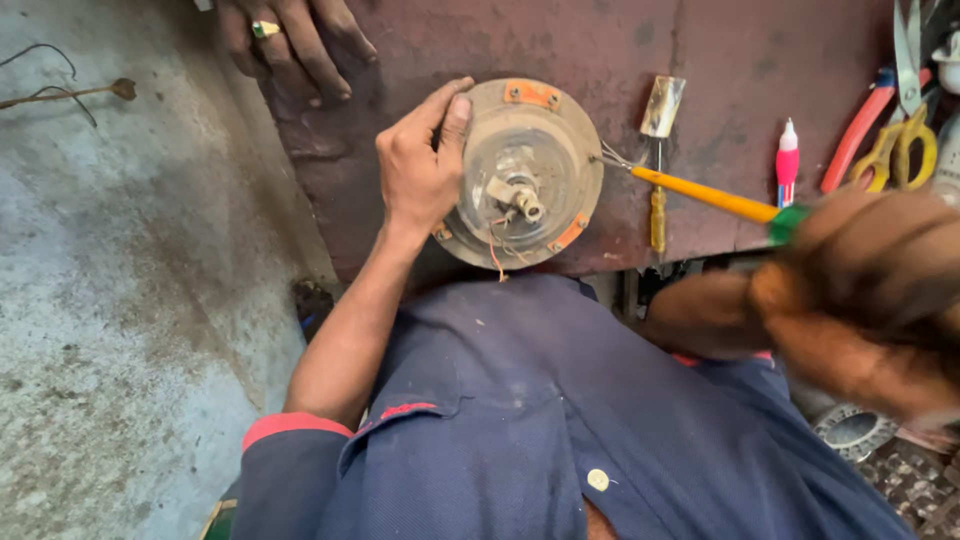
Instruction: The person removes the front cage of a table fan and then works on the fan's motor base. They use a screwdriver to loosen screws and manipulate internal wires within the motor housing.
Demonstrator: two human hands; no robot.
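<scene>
Nearest the camera, the person's right hand (pixel 860 300) is a blurred mass low on the right, closed around the green handle of a yellow screwdriver (pixel 712 197); the blur hides how the fingers sit. The shaft runs up and left, and its tip seems to meet the right rim of the round motor housing (pixel 525 172), where a few thin wires stick out. Below lies the person's dark blue shirt with red trim at the sleeve. The left hand (pixel 420 165) reaches up from there and is clamped on the housing's left edge, thumb and forefinger curled over the rim. The housing rests flat near the front edge of a rusty reddish metal bench (pixel 760 60), its short central shaft pointing up, orange tabs at its rim, a loose red wire trailing toward the shirt. Just right of it a small brush (pixel 660 140) lies on the bench, then a red-and-white pen (pixel 788 160), and farther right red-handled pliers (pixel 855 125) and yellow-handled scissors (pixel 905 140). At the far top left another person's hand (pixel 290 40), wearing a ring, rests on the bench corner.
</scene>
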